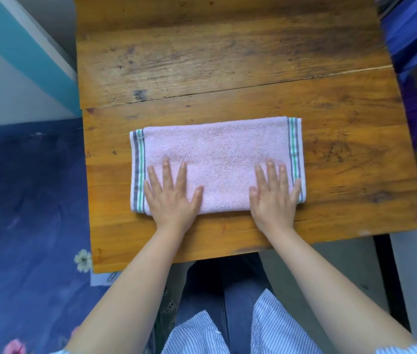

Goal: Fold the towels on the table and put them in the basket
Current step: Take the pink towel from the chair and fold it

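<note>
left hand (170, 194) and right hand (275, 194) press flat, fingers spread, on the folded towel (217, 159); lifting carelessly could undo its layers.

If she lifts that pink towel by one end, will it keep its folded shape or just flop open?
It would probably flop: the pink towel looks like soft terry cloth, lying flat under the left hand and right hand. It likely weighs little, being thin even when folded. It probably won't slide easily, since fuzzy cloth tends to grip a rough wooden table.
</note>
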The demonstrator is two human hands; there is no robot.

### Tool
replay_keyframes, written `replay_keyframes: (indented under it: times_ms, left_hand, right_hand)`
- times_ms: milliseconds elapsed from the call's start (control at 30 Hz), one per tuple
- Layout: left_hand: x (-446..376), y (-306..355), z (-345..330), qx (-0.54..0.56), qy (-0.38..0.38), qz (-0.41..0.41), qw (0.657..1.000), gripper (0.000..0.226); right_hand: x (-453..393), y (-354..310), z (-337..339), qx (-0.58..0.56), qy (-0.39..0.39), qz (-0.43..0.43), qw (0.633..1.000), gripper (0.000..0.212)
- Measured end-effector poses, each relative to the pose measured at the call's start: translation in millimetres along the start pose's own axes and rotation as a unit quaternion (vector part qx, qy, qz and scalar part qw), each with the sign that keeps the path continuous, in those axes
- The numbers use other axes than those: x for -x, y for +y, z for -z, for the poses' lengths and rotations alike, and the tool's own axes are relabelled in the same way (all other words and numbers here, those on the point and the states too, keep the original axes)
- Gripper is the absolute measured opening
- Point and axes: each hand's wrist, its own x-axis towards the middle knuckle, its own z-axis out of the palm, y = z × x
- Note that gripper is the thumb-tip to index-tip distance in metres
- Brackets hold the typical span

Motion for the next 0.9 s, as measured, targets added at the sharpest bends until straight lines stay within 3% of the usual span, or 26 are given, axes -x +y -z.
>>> replay_keyframes:
  times_ms: [200,267,367,467,533,633,767,900]
  left_hand:
    - [3.1,2.6,8.0,0.019,-0.048,0.059,0.997,0.084]
    - [4.5,3.2,11.2,0.022,-0.090,0.074,0.993,0.093]
    - [4.9,7.2,20.1,0.011,-0.102,0.069,0.992,0.082]
    - [2.2,20.0,27.5,0.010,-0.076,0.006,0.997,0.084]
    - [-7.5,34.2,34.3,-0.001,-0.015,-0.071,0.997,0.071]
    - [-42.8,60.5,47.9,0.026,-0.034,-0.093,0.995,0.053]
    - [-83.6,101.9,52.2,-0.030,-0.082,-0.188,0.978,0.056]
    - [-102.3,146.9,51.6,-0.032,-0.136,-0.192,0.971,0.059]
  right_hand:
    - [12.2,37.3,4.1,-0.071,-0.007,-0.085,0.994,0.081]
    - [14.4,34.7,9.4,-0.098,-0.005,-0.095,0.991,0.074]
    - [15.9,26.7,21.8,-0.125,0.014,-0.179,0.976,0.064]
    - [13.8,19.7,32.1,-0.113,-0.001,-0.255,0.960,0.066]
    - [11.2,18.9,35.2,-0.132,-0.029,-0.283,0.949,0.064]
    - [2.4,22.2,40.3,-0.215,-0.050,-0.312,0.924,0.057]
    - [-4.7,30.4,45.3,-0.342,-0.052,-0.332,0.878,0.059]
    - [-7.9,49.6,50.7,-0.464,-0.077,-0.366,0.803,0.052]
